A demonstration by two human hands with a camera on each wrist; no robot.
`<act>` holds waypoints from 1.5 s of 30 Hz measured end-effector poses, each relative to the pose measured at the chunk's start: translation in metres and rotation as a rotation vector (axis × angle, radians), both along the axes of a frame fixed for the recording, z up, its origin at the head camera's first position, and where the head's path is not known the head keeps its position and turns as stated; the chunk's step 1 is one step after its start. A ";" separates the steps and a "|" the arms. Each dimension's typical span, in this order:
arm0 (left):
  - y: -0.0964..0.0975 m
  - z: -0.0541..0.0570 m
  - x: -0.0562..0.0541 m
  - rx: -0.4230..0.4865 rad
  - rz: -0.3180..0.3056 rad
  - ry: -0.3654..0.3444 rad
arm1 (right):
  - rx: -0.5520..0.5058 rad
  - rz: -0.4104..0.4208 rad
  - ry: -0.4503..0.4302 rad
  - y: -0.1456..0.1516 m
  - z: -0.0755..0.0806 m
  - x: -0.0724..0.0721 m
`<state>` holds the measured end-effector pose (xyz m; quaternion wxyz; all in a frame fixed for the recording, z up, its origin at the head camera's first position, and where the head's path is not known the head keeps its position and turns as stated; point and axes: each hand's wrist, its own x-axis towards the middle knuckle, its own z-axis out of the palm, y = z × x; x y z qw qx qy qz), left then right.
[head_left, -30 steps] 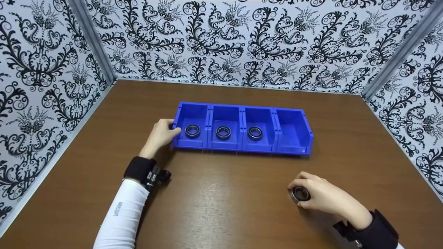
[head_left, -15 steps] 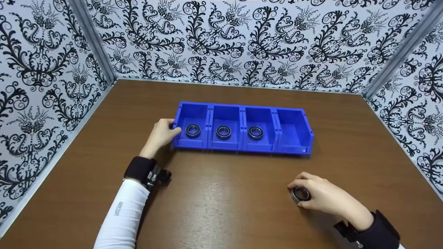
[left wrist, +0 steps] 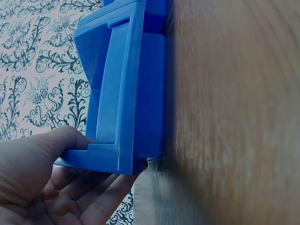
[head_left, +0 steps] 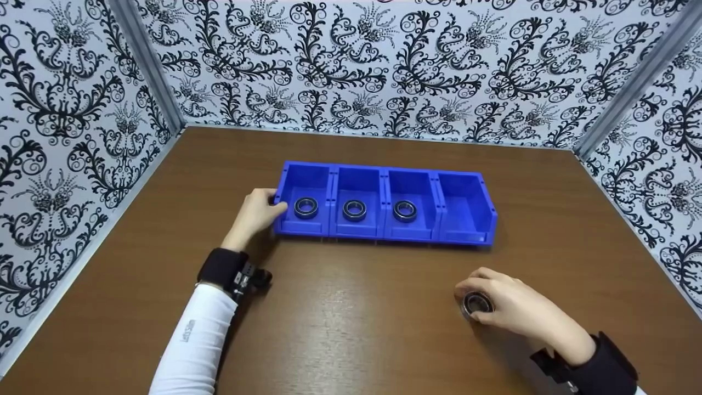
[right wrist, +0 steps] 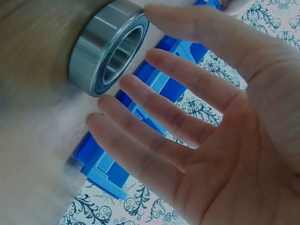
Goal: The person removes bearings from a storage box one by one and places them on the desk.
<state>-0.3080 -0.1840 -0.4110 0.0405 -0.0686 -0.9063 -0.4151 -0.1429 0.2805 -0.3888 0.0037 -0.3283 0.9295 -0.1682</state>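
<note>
steel ring-shaped bearing sits beyond the straight, spread fingers of the right hand, thumb at its rim; left hand grips blue plastic four-compartment bin between thumb and fingers.

The bearing is showing smooth, shiny metal, and the bins are looking like smooth plastic with a soft sheen. The table is gleaming like glossy wood, while the sleeve is looking like matt cloth.
</note>
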 end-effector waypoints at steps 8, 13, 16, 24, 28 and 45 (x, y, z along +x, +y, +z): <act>0.001 0.001 0.001 0.006 -0.002 -0.008 | -0.035 -0.016 0.088 -0.002 0.009 -0.003; 0.001 0.001 0.001 0.002 -0.003 -0.013 | -0.044 -0.008 0.150 -0.004 0.013 -0.008; 0.001 0.001 0.001 0.005 -0.002 -0.014 | -0.057 0.006 0.210 -0.005 0.016 -0.013; 0.000 0.001 0.002 0.012 0.003 -0.013 | -0.091 0.000 0.274 -0.009 0.023 -0.027; 0.000 0.001 0.001 0.012 0.003 -0.016 | -0.107 0.001 0.291 -0.009 0.025 -0.033; 0.000 0.000 0.001 0.022 -0.005 0.020 | -0.128 -0.019 0.257 -0.016 0.046 -0.057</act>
